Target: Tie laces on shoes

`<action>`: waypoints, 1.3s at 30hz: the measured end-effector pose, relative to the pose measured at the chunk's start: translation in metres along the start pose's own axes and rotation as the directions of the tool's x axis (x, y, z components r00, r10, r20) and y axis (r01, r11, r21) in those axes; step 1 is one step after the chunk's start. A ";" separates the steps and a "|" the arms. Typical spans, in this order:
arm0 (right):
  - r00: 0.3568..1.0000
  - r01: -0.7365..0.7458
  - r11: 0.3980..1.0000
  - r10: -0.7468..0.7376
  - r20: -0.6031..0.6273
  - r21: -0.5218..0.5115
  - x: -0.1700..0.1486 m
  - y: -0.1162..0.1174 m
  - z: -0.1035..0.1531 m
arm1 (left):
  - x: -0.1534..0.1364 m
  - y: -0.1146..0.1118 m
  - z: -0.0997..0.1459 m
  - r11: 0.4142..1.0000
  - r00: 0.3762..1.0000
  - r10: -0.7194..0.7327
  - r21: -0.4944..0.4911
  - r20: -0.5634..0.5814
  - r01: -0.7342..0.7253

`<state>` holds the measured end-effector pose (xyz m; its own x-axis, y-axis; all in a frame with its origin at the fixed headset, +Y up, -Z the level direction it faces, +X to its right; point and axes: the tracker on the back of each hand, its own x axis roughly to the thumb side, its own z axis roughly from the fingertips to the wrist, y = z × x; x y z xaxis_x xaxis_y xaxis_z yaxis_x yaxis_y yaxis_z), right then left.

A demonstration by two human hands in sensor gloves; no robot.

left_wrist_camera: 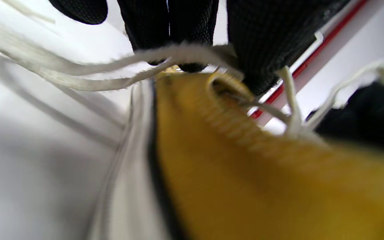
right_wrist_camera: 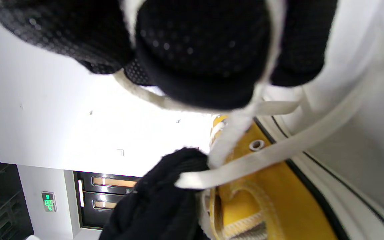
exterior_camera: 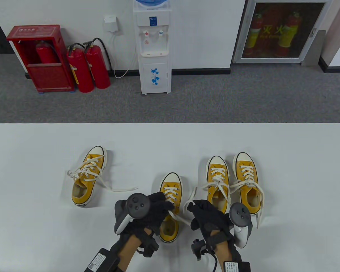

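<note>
Several yellow canvas shoes with white laces lie on the white table (exterior_camera: pixel 300 158). The middle shoe (exterior_camera: pixel 170 192) sits between my hands. My left hand (exterior_camera: pixel 158 206) rests over its tongue and pinches a lace (left_wrist_camera: pixel 118 63) there; the shoe's yellow side (left_wrist_camera: pixel 245 173) fills the left wrist view. My right hand (exterior_camera: pixel 204 215) is just right of the shoe and grips the other lace (exterior_camera: pixel 180 218), which runs taut from the shoe. In the right wrist view that lace (right_wrist_camera: pixel 265 153) wraps around my fingers (right_wrist_camera: pixel 198 60) above the yellow upper (right_wrist_camera: pixel 272 200).
A shoe (exterior_camera: pixel 89 175) with loose laces lies at the left. A pair (exterior_camera: pixel 232 181) with loosely spread laces lies at the right, close to my right hand. The table's far edge (exterior_camera: pixel 170 123) borders grey floor.
</note>
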<state>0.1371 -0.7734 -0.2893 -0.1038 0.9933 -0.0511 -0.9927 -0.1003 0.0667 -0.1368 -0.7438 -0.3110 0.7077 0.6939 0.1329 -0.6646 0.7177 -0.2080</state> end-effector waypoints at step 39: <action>0.942 -0.164 0.984 0.135 0.308 0.069 0.042 0.039 0.023 | -0.014 -0.006 0.021 0.550 0.592 0.804 -0.318 -0.047 -0.772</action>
<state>0.0956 -0.7339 -0.2663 -0.2133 0.9396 0.2676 -0.9555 -0.2577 0.1433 -0.1480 -0.7565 -0.2916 -0.1039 0.9855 -0.1345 -0.8359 -0.1598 -0.5251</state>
